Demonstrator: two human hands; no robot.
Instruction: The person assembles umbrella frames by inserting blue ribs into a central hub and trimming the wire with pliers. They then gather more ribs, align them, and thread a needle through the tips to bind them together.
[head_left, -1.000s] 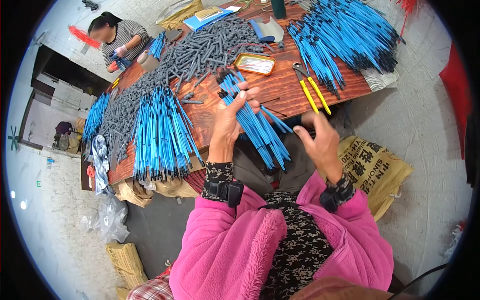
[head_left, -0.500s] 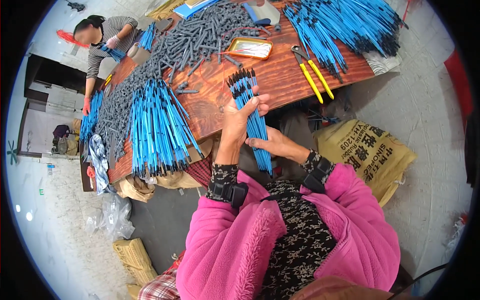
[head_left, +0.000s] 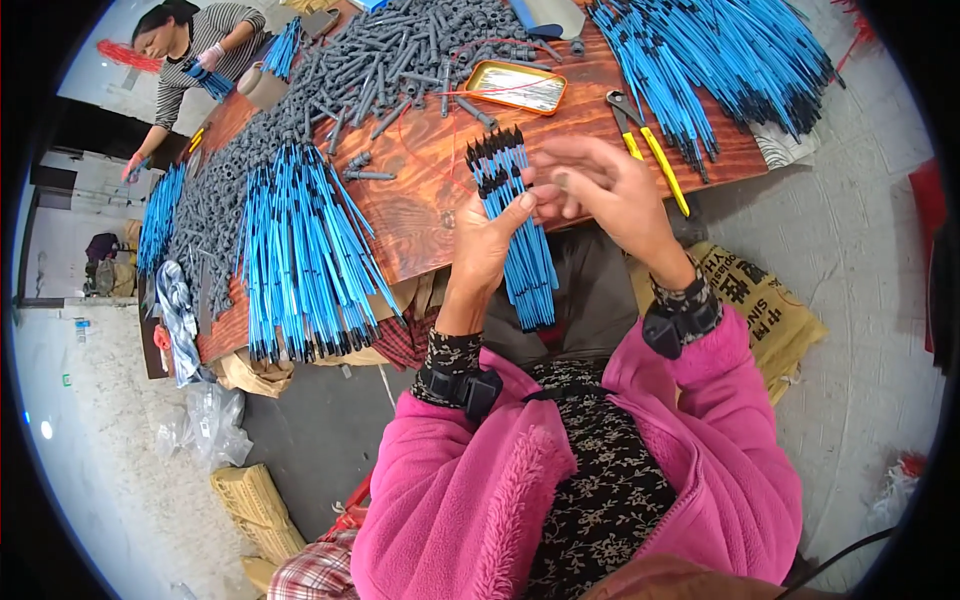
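A bundle of thin blue rods with black ends (head_left: 530, 280) stands nearly upright in front of me, beyond the table's near edge. My left hand (head_left: 486, 238) is wrapped round its upper half, thumb across the front. To the right of the bundle's top, my right hand (head_left: 612, 195) is raised with bent fingers apart, the tips close to the rods and the left fingers; I see nothing in it. Whether those tips touch the bundle I cannot tell.
On the wooden table (head_left: 420, 225) lie a grey heap of tubular parts (head_left: 400, 60), blue rod piles (head_left: 305, 260) left and right, yellow-handled pliers (head_left: 662, 170) and a shallow tin (head_left: 515, 88) of thin pale pieces. A co-worker (head_left: 200, 50) handles rods at far left. A yellow sack (head_left: 765, 320) stands right.
My right hand has let go of the bundle's lower part and risen to the right of its top. My left hand still grips the bundle. The co-worker's lower hand has moved left.
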